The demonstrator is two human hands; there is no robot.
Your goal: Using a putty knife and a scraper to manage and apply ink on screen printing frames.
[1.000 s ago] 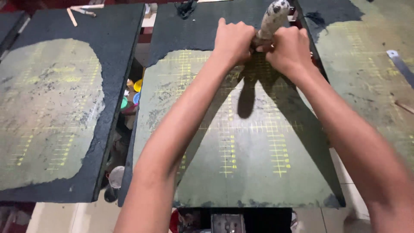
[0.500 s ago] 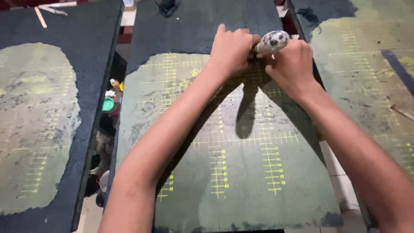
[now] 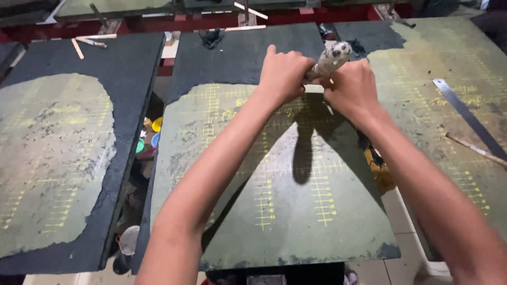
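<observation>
Both my hands grip a paint-spattered pale handle [image 3: 331, 59] that sticks up and to the right above the middle dark board [image 3: 274, 174]. My left hand [image 3: 282, 74] wraps its lower part, and my right hand [image 3: 353, 88] closes on it from the right side. The lower end of the tool is hidden behind my hands. The board carries a worn grey-green patch with yellow grid marks, and the shadow of my arms and the tool falls across it.
A similar board [image 3: 68, 148] lies to the left and another [image 3: 454, 100] to the right, with a long metal ruler [image 3: 465, 116] and a thin stick [image 3: 475, 150] on it. Small paint pots [image 3: 150, 134] sit in the gap at left. Wooden sticks [image 3: 87, 43] lie at top left.
The view has shifted so the boards sit lower and more to the right in frame. My hands keep the same grip on the handle, now tilted a little more to the right.
</observation>
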